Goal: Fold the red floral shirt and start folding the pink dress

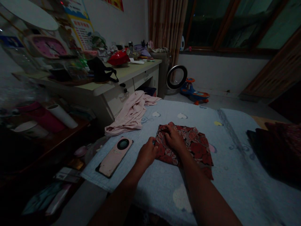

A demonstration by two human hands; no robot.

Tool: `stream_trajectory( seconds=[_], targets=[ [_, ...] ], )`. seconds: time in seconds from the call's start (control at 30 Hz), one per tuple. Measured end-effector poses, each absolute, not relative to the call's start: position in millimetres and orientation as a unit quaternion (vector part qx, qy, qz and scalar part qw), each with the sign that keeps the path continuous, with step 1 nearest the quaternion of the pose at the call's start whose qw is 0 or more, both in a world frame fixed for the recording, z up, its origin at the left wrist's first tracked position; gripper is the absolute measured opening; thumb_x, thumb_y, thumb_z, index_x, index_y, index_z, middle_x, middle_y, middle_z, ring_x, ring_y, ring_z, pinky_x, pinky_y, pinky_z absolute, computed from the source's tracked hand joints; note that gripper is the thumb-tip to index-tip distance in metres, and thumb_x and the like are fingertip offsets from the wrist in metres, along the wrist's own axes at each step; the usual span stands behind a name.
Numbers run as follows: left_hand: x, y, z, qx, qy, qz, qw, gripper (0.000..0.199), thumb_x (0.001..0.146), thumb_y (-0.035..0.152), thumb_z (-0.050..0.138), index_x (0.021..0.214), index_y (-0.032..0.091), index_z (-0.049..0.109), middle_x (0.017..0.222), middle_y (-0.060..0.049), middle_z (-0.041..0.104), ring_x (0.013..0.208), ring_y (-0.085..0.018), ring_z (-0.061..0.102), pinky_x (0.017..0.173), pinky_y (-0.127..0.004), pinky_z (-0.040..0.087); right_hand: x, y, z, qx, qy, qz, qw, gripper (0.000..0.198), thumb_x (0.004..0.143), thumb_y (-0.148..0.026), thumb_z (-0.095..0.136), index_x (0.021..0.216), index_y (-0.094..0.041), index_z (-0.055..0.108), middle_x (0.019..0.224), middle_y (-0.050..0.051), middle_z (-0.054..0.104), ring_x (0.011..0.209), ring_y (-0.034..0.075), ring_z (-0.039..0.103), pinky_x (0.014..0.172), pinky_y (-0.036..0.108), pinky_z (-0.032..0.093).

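A folded red floral garment (195,147) with dark and pinkish leaf patterns lies on the light blue bedspread (160,185). At its left edge, my left hand (148,153) is closed, with thumb and fingers gripping the fabric. My right hand (176,138) rests on top of the garment towards its far left part, fingers bent and apart against the cloth. To the left of my left hand lies a phone (114,157) with a pale pink back and a round camera. A pale pink garment (131,114) is crumpled at the bed's far left edge.
Dark clothes (275,150) are heaped on the right. A cluttered desk (101,89) stands along the left wall, with a shelf (82,125) of bottles and cups nearer me. Beyond the bed are an open washing machine door (168,78) and a blue-orange ride-on toy (192,93).
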State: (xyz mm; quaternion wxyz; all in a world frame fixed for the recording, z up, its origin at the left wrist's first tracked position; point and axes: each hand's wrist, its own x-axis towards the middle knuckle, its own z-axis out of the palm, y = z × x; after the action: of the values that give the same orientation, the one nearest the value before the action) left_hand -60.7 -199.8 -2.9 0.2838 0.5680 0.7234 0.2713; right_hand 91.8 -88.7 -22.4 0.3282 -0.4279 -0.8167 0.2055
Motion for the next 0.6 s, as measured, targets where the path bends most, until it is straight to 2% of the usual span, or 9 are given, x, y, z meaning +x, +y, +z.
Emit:
stream_trajectory(
  seconds=[0.27,0.4,0.47,0.6],
  targets=[
    [-59,-201,0,0.579,0.736,0.233,0.264,0.036,0.091,0.024,0.052,0.127,0.021,0.05,0.086,-0.005,0.071,0.078,-0.021,0.067,0.067,-0.026,0.037,87,-87,-39,-0.428,-0.841,0.151,0.295,0.068,0.082,-0.019,0.053,0.148,-0.012,0.039,0.14,0.019,0.054,0.128,0.033,0.05,0.108,0.052,0.039],
    [-57,-201,-2,0.593,0.745,0.197,0.232,0.035,0.092,0.028,0.049,0.126,0.023,0.053,0.089,-0.007,0.073,0.083,-0.023,0.068,0.068,-0.027,0.038,85,-90,-37,-0.422,-0.849,0.142,0.286,0.076,0.082,-0.02,0.053,0.154,-0.014,0.029,0.148,0.019,0.048,0.133,0.032,0.047,0.109,0.052,0.037],
    [-56,-200,-2,0.602,0.746,0.179,0.222,0.031,0.093,0.03,0.047,0.121,0.023,0.057,0.092,-0.009,0.073,0.085,-0.024,0.068,0.068,-0.028,0.038,84,-92,-34,-0.413,-0.855,0.139,0.282,0.073,0.083,-0.019,0.052,0.153,-0.016,0.03,0.148,0.017,0.048,0.133,0.03,0.047,0.11,0.051,0.036],
    [-62,-194,1,0.629,0.738,0.132,0.205,0.019,0.088,0.029,0.052,0.099,0.023,0.065,0.094,-0.011,0.073,0.085,-0.026,0.067,0.069,-0.03,0.039,82,-95,-32,-0.406,-0.871,0.111,0.255,0.055,0.086,-0.02,0.052,0.141,-0.019,0.051,0.146,0.014,0.051,0.134,0.03,0.044,0.112,0.052,0.032]
  ],
)
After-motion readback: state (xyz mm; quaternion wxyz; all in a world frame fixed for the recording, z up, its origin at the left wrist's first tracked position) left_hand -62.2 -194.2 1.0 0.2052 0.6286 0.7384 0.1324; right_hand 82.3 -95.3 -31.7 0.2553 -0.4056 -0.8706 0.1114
